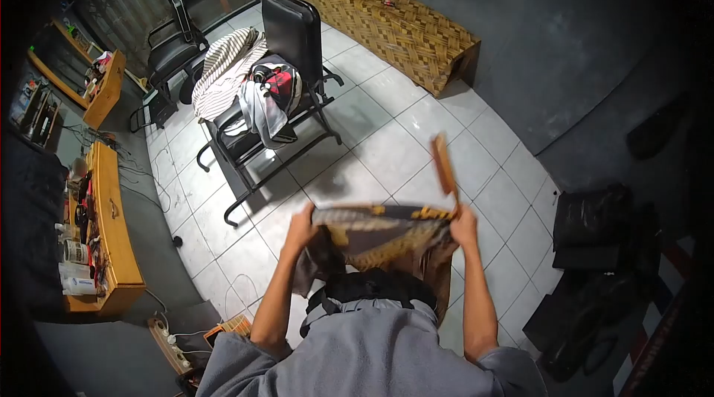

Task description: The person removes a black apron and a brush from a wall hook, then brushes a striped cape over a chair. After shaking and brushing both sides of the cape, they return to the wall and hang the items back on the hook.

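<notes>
A dark cloth with yellow and tan patterning point(379, 237) is stretched in front of my waist, its upper edge held between both hands. My left hand point(301, 227) is closed on the cloth's left corner. On the other side, my right hand point(462, 227) grips the right corner. A long brown wooden tool point(443, 166), blurred and possibly a brush, sticks up from the right hand; its lower end is hidden by the fingers. The cloth's lower part hangs down before my body and is partly blurred.
Ahead stands a black padded chair point(291, 29) with a striped cloth point(227, 70) and other fabrics on it. A woven-pattern bench point(387, 21) runs along the far wall. To the left, a wooden shelf point(119, 237) carries bottles and tubs. Black bags point(591, 222) lie at right.
</notes>
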Tool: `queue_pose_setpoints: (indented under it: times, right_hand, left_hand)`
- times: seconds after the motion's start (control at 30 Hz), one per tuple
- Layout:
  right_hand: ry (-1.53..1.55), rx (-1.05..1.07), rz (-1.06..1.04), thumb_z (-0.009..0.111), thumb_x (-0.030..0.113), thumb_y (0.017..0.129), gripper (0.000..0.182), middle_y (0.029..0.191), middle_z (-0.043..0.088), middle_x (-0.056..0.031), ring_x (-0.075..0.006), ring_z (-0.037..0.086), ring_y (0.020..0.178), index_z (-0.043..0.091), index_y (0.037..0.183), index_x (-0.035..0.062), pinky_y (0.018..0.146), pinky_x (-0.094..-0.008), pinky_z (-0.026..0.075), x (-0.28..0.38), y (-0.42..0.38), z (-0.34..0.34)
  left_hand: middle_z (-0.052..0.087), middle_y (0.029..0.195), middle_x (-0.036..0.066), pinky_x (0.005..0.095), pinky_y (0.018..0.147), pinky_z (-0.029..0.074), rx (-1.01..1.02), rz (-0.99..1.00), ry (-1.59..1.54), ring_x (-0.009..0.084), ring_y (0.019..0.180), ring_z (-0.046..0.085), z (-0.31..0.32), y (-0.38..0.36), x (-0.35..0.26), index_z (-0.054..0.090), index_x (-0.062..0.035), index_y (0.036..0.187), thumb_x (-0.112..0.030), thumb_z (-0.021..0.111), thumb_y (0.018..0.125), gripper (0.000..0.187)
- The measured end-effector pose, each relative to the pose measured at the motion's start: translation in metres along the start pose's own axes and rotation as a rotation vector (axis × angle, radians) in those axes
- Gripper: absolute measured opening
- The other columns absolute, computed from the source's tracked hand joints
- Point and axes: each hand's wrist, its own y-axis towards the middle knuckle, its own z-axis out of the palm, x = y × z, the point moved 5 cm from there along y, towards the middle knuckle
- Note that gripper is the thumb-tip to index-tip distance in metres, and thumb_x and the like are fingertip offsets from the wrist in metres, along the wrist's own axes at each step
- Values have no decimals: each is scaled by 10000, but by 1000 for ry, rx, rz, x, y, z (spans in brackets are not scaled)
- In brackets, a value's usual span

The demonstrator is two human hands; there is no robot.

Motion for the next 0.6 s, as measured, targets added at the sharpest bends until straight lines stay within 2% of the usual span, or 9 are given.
queue_pose_setpoints:
  times: [0.1, 0.23, 0.27, 0.3, 0.37, 0.47, 0.5, 0.57, 0.6]
  right_hand:
    - [317, -337, -126, 441, -41, 734, 141, 875, 589, -158, -264, 579, 831, 515, 849, -5, 732, -324, 453, 57, 29, -65]
    - [876, -698, -400, 459, -76, 723, 170, 1011, 559, -156, -240, 539, 977, 473, 888, -39, 894, -339, 417, 141, -2, -132]
    - [612, -808, -527, 459, -10, 776, 214, 1052, 543, -169, -253, 534, 996, 496, 980, -63, 914, -344, 408, 155, -17, -132]
    - [1570, -526, -282, 495, 17, 787, 284, 1063, 544, -152, -264, 526, 1004, 494, 1058, -67, 899, -354, 411, 105, -10, -105]
    - [320, -619, -419, 524, -17, 738, 364, 1030, 558, -152, -284, 545, 975, 480, 1096, -61, 844, -369, 444, 104, -35, -83]
    - [-86, 222, 31, 545, 34, 701, 387, 947, 567, -267, -416, 533, 936, 520, 1079, -46, 815, -387, 447, -8, -66, 22]
    - [-255, 540, 107, 569, 67, 675, 373, 949, 577, -264, -394, 543, 952, 556, 1030, -46, 807, -379, 450, -64, -85, 59]
    - [-481, 1109, 217, 600, 149, 621, 355, 954, 589, -260, -355, 571, 954, 624, 918, -43, 792, -373, 459, -90, -121, 73]
    - [-409, 1054, 265, 573, 142, 630, 347, 965, 591, -254, -338, 583, 943, 625, 920, -40, 793, -375, 460, -94, -135, 73]
  left_hand:
    - [505, 762, 162, 285, 669, 430, -315, 129, -108, 315, 706, 526, -86, 42, -101, 450, -28, 923, -51, 632, 660, 320]
    - [521, 912, 131, 311, 764, 436, -710, 542, -85, 240, 853, 525, -139, 14, -182, 448, -15, 923, -36, 655, 659, 336]
    - [519, 942, 147, 322, 781, 434, -754, 563, -95, 249, 879, 522, -131, 3, -178, 445, -18, 932, -36, 645, 672, 328]
    - [517, 971, 164, 333, 799, 431, -794, 584, -105, 258, 905, 520, -118, -8, -172, 442, -20, 940, -37, 635, 685, 320]
    - [508, 1029, 191, 340, 844, 410, -647, 467, -99, 278, 951, 506, -74, -17, -137, 449, -23, 992, -29, 584, 716, 307]
    - [542, 932, 210, 408, 739, 430, -115, 109, -22, 378, 888, 527, 25, -55, -11, 477, -40, 1025, -81, 627, 672, 386]
    - [571, 909, 240, 443, 718, 447, 272, -202, 121, 422, 877, 538, 41, -78, 12, 471, -48, 1093, -124, 651, 671, 465]
    - [587, 882, 270, 482, 725, 457, 537, -289, 206, 434, 857, 559, 85, -131, 91, 538, -88, 1131, -237, 603, 740, 423]
    - [590, 872, 271, 473, 741, 455, 599, -328, 212, 424, 874, 563, 76, -141, 76, 585, -56, 1035, -249, 610, 725, 366]
